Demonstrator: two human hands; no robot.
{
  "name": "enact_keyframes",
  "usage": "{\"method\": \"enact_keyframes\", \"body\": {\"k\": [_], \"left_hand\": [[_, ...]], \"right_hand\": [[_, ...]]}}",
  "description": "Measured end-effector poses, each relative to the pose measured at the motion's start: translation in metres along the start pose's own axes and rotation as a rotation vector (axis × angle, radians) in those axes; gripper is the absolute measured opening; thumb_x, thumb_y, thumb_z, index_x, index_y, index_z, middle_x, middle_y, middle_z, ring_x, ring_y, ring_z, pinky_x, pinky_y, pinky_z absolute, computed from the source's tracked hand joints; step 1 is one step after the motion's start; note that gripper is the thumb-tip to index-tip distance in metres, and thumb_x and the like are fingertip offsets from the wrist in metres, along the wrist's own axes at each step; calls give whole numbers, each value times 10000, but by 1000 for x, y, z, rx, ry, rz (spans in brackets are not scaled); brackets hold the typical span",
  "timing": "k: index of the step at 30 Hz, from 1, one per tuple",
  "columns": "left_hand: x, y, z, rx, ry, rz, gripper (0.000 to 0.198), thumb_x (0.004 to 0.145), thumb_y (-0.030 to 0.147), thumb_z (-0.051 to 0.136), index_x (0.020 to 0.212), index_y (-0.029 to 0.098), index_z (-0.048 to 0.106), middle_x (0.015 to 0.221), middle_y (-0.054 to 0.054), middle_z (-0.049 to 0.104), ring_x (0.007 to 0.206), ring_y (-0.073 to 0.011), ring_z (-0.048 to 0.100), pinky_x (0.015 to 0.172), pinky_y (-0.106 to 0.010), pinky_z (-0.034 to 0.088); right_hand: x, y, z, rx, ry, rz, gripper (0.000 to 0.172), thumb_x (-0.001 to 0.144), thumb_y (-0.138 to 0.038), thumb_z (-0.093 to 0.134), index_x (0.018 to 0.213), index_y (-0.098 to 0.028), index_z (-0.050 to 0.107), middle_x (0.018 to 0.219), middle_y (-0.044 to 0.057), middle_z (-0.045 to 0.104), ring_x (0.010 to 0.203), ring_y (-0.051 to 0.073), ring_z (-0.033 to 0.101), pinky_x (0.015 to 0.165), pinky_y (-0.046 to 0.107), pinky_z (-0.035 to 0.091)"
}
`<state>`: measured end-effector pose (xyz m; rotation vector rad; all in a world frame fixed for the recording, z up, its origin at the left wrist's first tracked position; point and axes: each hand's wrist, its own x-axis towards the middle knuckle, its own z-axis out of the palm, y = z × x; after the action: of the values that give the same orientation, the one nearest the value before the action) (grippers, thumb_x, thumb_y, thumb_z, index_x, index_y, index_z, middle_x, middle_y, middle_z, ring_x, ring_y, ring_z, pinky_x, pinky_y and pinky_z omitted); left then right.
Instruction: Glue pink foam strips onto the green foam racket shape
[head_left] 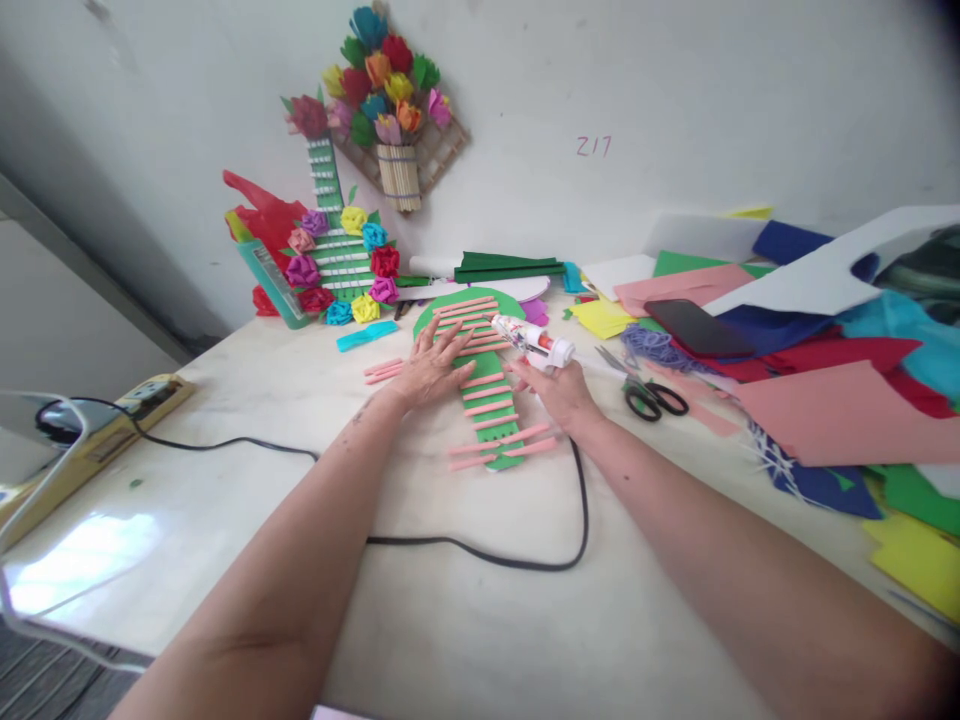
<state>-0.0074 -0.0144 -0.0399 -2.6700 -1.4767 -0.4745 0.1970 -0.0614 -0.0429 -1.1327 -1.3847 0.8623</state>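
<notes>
A green guitar-shaped cutout (485, 377) lies on the table, its round end away from me, with several pink paper strips set across it. My left hand (433, 362) rests flat on its left side, fingers spread over the strips. In my right hand (559, 392) is a white hot glue gun (531, 341), its nozzle pointing left, close over the round part. Its black cord (480, 555) loops toward me and off to the left. Loose pink strips (383, 371) lie just left of my left hand.
Scissors (651, 397), blue-violet yarn (660, 347), a phone (697, 328) and coloured sheets (847, 412) cover the right side. A flower-trimmed green paper guitar (341, 255) and a teal bottle (274, 285) stand at the back left. A power strip (161, 392) sits at the left edge.
</notes>
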Motion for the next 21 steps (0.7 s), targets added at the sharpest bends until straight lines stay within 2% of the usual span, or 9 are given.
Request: {"method": "enact_keyframes", "body": {"k": [5, 9, 13, 17, 21], "left_hand": [[-3, -6, -6, -45, -47, -11, 582, 857, 472, 304, 1378, 216, 256, 1466, -23, 152, 1328, -287, -88, 1065, -470, 48], [-7, -12, -10, -82, -72, -25, 637, 817, 535, 356, 1379, 255, 248, 1469, 4, 138, 1321, -295, -121, 1060, -482, 36], [-9, -15, -10, -89, -81, -16, 690, 782, 590, 376, 1379, 271, 243, 1468, 9, 137, 1318, -303, -129, 1054, -496, 11], [-8, -11, -9, -88, -102, -23, 717, 759, 614, 395, 1376, 282, 246, 1464, -7, 159, 1322, -316, -94, 1048, -513, 46], [-7, -6, -9, -63, -106, -26, 699, 755, 596, 424, 1366, 292, 270, 1457, 1, 185, 1325, -312, -78, 1048, -512, 44]], "right_hand": [[2, 6, 0, -129, -5, -53, 281, 650, -421, 613, 800, -184, 619, 786, 35, 665, 714, 182, 619, 670, 293, 477], [4, 11, 0, -202, -10, -89, 292, 661, -444, 601, 818, -199, 628, 811, 40, 670, 845, 210, 609, 728, 311, 473], [5, 12, 0, -223, -21, -108, 324, 666, -458, 593, 847, -191, 623, 828, 48, 671, 878, 223, 601, 758, 333, 465], [4, 10, -1, -204, -35, -115, 317, 670, -453, 596, 863, -203, 622, 830, 36, 671, 886, 221, 602, 776, 332, 456], [3, 8, 0, -209, -32, -62, 298, 648, -442, 625, 844, -218, 641, 829, 30, 677, 869, 221, 610, 757, 322, 459]]}}
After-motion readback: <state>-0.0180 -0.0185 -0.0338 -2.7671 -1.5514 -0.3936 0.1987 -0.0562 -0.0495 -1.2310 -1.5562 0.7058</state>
